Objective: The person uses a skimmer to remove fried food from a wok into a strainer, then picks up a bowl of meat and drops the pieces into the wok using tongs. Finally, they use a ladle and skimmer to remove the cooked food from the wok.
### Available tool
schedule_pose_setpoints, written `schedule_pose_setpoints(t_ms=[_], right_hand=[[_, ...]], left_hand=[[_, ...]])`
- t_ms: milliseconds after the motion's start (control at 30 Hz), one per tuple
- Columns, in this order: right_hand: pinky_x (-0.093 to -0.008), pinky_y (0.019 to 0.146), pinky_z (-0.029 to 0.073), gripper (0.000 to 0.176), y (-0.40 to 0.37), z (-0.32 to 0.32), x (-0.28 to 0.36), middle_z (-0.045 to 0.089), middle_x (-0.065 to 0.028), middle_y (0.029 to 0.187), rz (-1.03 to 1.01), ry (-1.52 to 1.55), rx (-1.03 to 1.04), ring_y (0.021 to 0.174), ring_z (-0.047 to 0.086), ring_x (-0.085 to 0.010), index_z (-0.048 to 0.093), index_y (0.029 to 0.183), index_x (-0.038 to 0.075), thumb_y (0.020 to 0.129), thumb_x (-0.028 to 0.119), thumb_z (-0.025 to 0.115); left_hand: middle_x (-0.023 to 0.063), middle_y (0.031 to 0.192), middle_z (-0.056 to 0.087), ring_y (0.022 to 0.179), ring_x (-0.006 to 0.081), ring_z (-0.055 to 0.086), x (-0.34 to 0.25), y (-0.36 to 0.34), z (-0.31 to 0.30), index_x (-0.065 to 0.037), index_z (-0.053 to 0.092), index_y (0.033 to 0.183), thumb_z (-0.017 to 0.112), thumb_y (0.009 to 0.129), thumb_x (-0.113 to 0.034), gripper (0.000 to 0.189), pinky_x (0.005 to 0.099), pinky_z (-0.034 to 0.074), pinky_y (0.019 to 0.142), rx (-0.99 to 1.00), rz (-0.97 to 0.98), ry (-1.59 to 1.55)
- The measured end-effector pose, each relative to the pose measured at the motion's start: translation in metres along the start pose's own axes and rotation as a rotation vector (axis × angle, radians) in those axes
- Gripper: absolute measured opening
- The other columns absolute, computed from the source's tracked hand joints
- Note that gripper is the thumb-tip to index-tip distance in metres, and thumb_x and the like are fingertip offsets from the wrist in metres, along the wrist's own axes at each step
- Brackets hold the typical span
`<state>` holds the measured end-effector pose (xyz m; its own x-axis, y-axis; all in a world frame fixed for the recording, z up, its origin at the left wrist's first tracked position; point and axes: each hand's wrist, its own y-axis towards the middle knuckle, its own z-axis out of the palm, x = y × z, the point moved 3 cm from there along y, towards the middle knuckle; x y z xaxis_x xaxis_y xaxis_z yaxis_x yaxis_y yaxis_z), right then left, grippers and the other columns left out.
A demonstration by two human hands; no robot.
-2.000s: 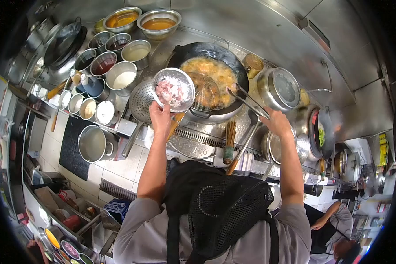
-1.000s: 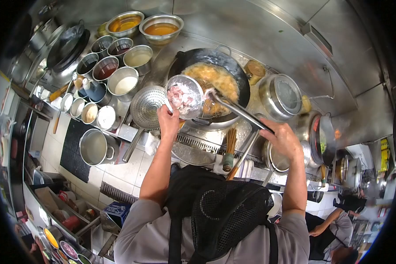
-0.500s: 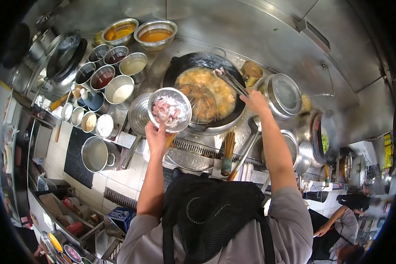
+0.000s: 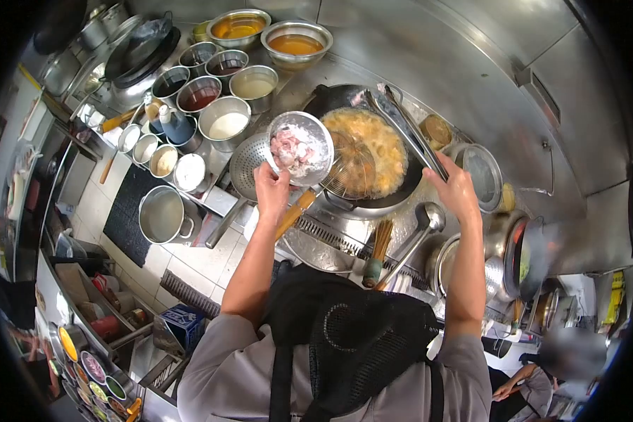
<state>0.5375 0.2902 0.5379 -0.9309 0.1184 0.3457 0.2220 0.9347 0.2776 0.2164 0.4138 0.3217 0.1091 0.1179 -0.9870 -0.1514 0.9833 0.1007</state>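
My left hand (image 4: 271,188) grips the rim of a metal bowl (image 4: 323,133) tilted toward me, left of the wok. Floury raw meat pieces (image 4: 292,149) lie inside it. In my right hand (image 4: 457,191) is a pair of metal tongs (image 4: 411,130), their arms spread apart over the wok's far side. A pinkish bit shows by the left tip. Below them, the black wok (image 4: 416,169) holds bubbling oil (image 4: 380,133) with golden pieces frying. A wire skimmer (image 4: 350,169) rests in its near left part, its wooden handle (image 4: 299,213) pointing toward me.
A perforated ladle (image 4: 250,169) lies left of the wok. Sauce pots (image 4: 225,121) and two bowls of orange liquid (image 4: 295,46) stand beyond. A bamboo brush (image 4: 380,253) and a long ladle (image 4: 429,218) are nearer me. Another person (image 4: 534,387) works at lower right.
The tongs have opened and now reach over the wok's far side; earlier they were closer together with meat at the tips. The camera view has shifted, moving the scene rightward.
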Motion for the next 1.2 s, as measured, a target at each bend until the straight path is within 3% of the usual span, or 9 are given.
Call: schedule_pose_setpoints(t_ms=[167,233,500,567,633,700,800,1033,1200], right_hand=[[-0.0394,0.075,0.053,0.058,-0.024,-0.007,0.029,0.071,-0.0257,0.092,0.061,0.049,0.115,0.067,0.067,-0.0284,0.060,0.133,0.000,0.087,0.034,0.074],[-0.0394,0.076,0.053,0.059,-0.032,0.004,0.024,0.071,-0.0259,0.094,0.029,0.080,0.162,0.071,0.069,-0.0292,0.060,0.133,0.000,0.087,0.033,0.074],[-0.0439,0.082,0.053,0.050,-0.072,0.017,0.028,0.069,-0.0265,0.104,-0.108,-0.026,0.193,0.093,0.068,-0.0414,0.062,0.126,0.000,0.088,0.030,0.072],[-0.0455,0.081,0.053,0.048,-0.082,0.003,0.024,0.069,-0.0264,0.105,-0.115,0.001,0.175,0.094,0.067,-0.0429,0.063,0.126,0.002,0.088,0.030,0.072],[-0.0463,0.080,0.052,0.047,-0.091,-0.007,0.020,0.069,-0.0260,0.105,-0.119,-0.067,0.211,0.094,0.067,-0.0429,0.064,0.126,0.002,0.089,0.030,0.071],[-0.0465,0.081,0.052,0.044,-0.093,-0.012,0.013,0.068,-0.0253,0.107,-0.166,-0.054,0.203,0.096,0.066,-0.0431,0.064,0.125,0.002,0.091,0.028,0.069],[-0.0442,0.086,0.052,0.040,-0.100,-0.024,0.010,0.069,-0.0251,0.108,-0.120,0.001,0.321,0.099,0.066,-0.0419,0.064,0.125,0.001,0.092,0.025,0.068],[-0.0405,0.093,0.050,0.042,-0.121,-0.053,-0.025,0.067,-0.0241,0.119,0.195,0.073,0.230,0.111,0.065,-0.0393,0.063,0.125,-0.002,0.093,0.023,0.068],[-0.0490,0.096,0.049,0.049,-0.108,0.002,-0.089,0.066,-0.0287,0.114,0.112,-0.155,0.181,0.109,0.063,-0.0441,0.063,0.129,0.004,0.091,0.035,0.067]], left_hand=[[0.0157,0.104,0.042,0.082,0.0236,0.056,-0.003,0.008,0.007,0.005,0.044,0.080,0.063,0.088,-0.008,0.025,0.0323,0.062,0.056,0.024,-0.050,-0.006],[0.0091,0.104,0.043,0.081,0.0167,0.058,0.010,0.016,0.017,0.006,0.056,0.094,0.060,0.099,-0.022,0.029,0.0316,0.062,0.062,0.085,0.000,0.207],[0.0081,0.104,0.042,0.080,0.0149,0.055,-0.006,-0.010,0.059,0.004,0.055,0.091,0.062,0.088,-0.005,0.013,0.0284,0.061,0.058,0.381,-0.110,-0.150],[0.0033,0.090,0.045,0.077,0.0114,0.051,-0.022,-0.023,0.053,0.000,0.055,0.088,0.061,0.088,-0.006,0.009,0.0280,0.053,0.061,0.377,-0.043,-0.053],[0.0039,0.088,0.044,0.075,0.0127,0.046,-0.018,-0.023,0.045,0.001,0.054,0.086,0.063,0.084,-0.008,0.013,0.0282,0.048,0.061,0.421,0.332,0.260],[0.0071,0.096,0.043,0.074,0.0157,0.049,-0.015,-0.025,0.046,0.002,0.051,0.085,0.061,0.087,-0.008,0.014,0.0282,0.061,0.056,0.474,0.550,0.321],[0.0031,0.083,0.044,0.074,0.0130,0.053,-0.029,-0.041,0.049,-0.001,0.051,0.086,0.062,0.088,-0.007,0.012,0.0289,0.060,0.053,0.473,-0.019,-0.089],[0.0054,0.091,0.058,0.072,0.0127,0.061,0.009,-0.037,0.048,-0.001,0.057,0.105,0.060,0.094,-0.008,0.013,0.0286,0.060,0.058,0.345,-0.238,-0.238],[0.0062,0.092,0.063,0.076,0.0151,0.066,-0.004,-0.046,0.042,-0.003,0.057,0.110,0.060,0.099,-0.014,0.016,0.0289,0.060,0.059,0.270,-0.268,-0.296]])
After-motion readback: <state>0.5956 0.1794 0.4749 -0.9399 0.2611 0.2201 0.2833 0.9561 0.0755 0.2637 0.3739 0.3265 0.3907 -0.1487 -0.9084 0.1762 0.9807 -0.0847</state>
